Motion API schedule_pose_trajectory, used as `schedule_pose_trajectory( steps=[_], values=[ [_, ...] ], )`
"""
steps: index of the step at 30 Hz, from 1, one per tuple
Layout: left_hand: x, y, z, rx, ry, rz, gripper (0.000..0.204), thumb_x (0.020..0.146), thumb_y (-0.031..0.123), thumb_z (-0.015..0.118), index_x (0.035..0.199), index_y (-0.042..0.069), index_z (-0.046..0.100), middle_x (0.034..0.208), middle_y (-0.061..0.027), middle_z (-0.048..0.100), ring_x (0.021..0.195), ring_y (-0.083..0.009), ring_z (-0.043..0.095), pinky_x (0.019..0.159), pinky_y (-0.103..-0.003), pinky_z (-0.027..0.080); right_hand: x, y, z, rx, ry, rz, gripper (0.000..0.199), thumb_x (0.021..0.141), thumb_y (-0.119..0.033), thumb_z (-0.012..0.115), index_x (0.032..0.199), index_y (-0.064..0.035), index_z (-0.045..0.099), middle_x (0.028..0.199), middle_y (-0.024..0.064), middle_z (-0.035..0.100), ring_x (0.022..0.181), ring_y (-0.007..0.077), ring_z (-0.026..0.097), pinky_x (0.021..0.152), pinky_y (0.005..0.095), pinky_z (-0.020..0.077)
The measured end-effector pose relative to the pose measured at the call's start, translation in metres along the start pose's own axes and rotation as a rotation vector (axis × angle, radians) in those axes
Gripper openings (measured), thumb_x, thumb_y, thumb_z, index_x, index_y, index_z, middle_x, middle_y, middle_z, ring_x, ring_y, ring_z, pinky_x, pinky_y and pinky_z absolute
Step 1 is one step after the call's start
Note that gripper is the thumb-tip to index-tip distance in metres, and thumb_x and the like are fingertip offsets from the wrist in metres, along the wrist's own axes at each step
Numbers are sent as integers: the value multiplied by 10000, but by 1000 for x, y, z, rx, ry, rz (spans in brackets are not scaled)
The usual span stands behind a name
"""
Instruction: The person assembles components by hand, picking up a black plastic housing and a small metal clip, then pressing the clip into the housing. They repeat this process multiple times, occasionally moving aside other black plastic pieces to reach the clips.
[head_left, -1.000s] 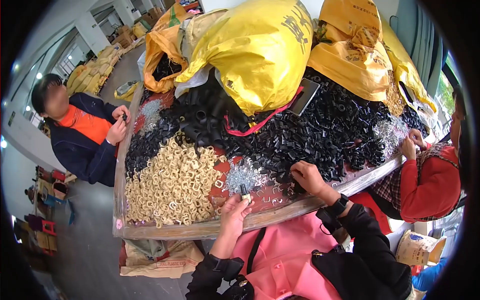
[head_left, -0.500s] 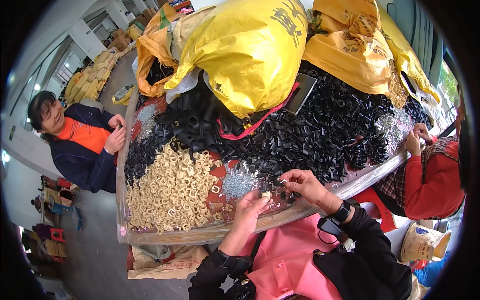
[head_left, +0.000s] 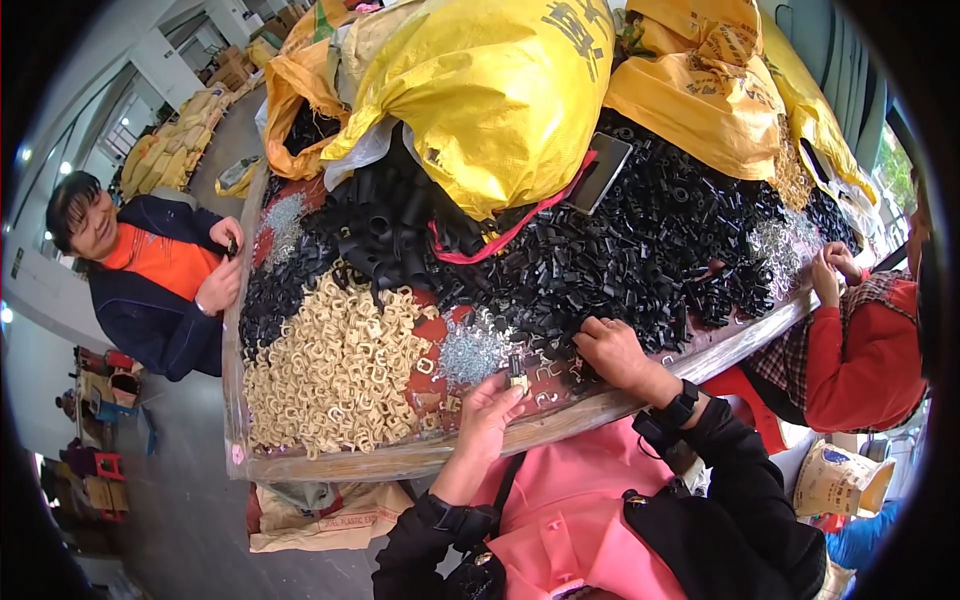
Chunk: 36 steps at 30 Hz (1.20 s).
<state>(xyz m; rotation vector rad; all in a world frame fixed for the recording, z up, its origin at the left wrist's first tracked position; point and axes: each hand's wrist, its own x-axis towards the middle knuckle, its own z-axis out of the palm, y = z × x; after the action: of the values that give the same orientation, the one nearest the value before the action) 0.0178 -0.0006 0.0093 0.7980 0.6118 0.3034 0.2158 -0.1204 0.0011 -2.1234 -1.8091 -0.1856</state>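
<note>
My left hand [head_left: 487,418] is over the table's near edge, its thumb and fingertips pinching a small plastic part [head_left: 517,377]. That part is cream below, with a black piece standing upright on top. To the right, my right hand [head_left: 614,353] reaches down at the near edge of a heap of small black plastic pieces [head_left: 560,280]. Its fingers are curled, and what they grip is hidden. Just beyond my left hand lies a pile of small shiny metal bits [head_left: 474,350]. Further left spreads a large heap of cream U-shaped plastic pieces [head_left: 335,370].
A wooden rim [head_left: 400,463] edges the table. Yellow sacks [head_left: 480,110] bulge over the far side, beside a dark phone [head_left: 603,175]. A person in orange [head_left: 150,275] works at the left; another in red sleeves [head_left: 860,340] works at the right.
My right hand has moved away from the left one, down to the black pieces. My left hand has shifted slightly left and down, still pinching the small plastic part.
</note>
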Motion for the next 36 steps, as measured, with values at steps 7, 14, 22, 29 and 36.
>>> schedule_pose_trajectory(
  steps=[7,14,22,29,36],
  values=[
    [-4,-1,-4,-4,-7,11,197,790,49,536,984,15,528,920,-109,596,784,-147,590,631,-203,474,-3,3,5,307,134,121,59,711,-51,550,770,-55,551,718,64,528,594,224,546,509,306,444],
    [-4,-5,1,-18,-59,12,231,778,39,553,1006,15,522,921,-105,597,789,-141,590,648,-207,477,1,-16,-13,1394,-42,601,57,802,-65,535,840,-23,535,688,6,552,570,87,536,512,205,441],
    [-10,2,15,-7,-150,-33,246,762,38,580,999,20,514,904,-84,595,802,-155,590,681,-226,484,10,-52,-36,1635,-132,526,92,825,-90,520,894,-29,520,697,-2,551,553,54,521,499,169,432],
    [-13,-5,16,-64,-113,-12,227,772,33,568,993,26,515,913,-60,582,788,-150,586,700,-243,487,10,-79,-27,1646,65,532,98,834,-73,499,911,-15,516,694,4,534,591,67,519,529,184,442],
    [-11,-7,16,-91,-49,56,199,786,46,554,981,25,524,917,-58,576,802,-137,575,711,-252,488,8,-83,-22,817,267,152,113,839,-54,481,940,-16,515,767,8,533,595,56,500,533,187,446]
  ],
)
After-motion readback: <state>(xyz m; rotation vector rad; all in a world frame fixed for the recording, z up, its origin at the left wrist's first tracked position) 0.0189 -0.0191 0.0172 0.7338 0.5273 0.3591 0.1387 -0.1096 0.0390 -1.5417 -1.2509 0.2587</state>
